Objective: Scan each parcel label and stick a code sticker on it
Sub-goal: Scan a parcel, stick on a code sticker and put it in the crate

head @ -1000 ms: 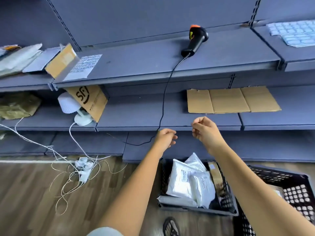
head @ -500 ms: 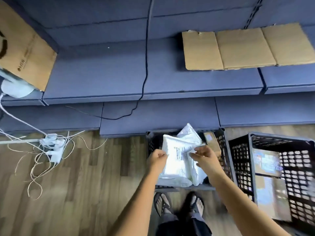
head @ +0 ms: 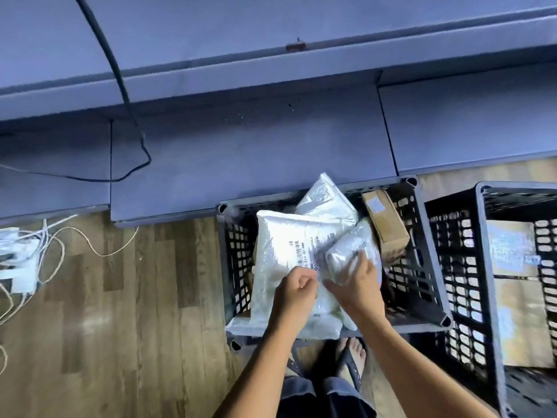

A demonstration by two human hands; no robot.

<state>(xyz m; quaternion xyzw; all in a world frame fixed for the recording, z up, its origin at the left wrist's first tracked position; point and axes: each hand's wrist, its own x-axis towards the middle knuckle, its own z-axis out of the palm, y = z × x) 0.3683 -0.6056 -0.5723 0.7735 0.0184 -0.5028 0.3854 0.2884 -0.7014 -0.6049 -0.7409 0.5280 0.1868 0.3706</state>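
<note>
Nearest the camera: dark trouser legs and a sandalled foot [head: 354, 359] on the wood-plank floor [head: 120, 327], toes just short of the black crate [head: 233, 267].

Both forearms reached forward over the crate's near rim. Left hand [head: 297, 292] was curled loosely, fingers bunched toward the thumb, resting on the lower part of the large white parcel [head: 280, 260]. Whether it pinched a sticker or the bag film could not be told; anything between the fingertips was too small to see. Right hand [head: 357, 285] lay flatter, fingers spread and pressing on the smaller white parcel [head: 351, 248], not closed round it. The two hands sat just beside each other, thumbs nearly touching.

Large white parcel lay tilted in the crate, its near end overhanging the front rim, printed label [head: 307, 248] with barcode facing up just beyond the left hand. Smaller parcel overlapped its right edge. A third white parcel [head: 324, 197] stood behind them, leaning on the far rim. A brown cardboard box [head: 385, 227] was wedged at the crate's right side.

To the right, a second black crate [head: 482, 267] touching the first, holding labelled cartons, blurred.

Far left on the floor: a tangle of white and tan cords [head: 45, 245].

Beyond: blue-grey shelving [head: 256, 146], with a black cable [head: 120, 82] trailing down across it.
</note>
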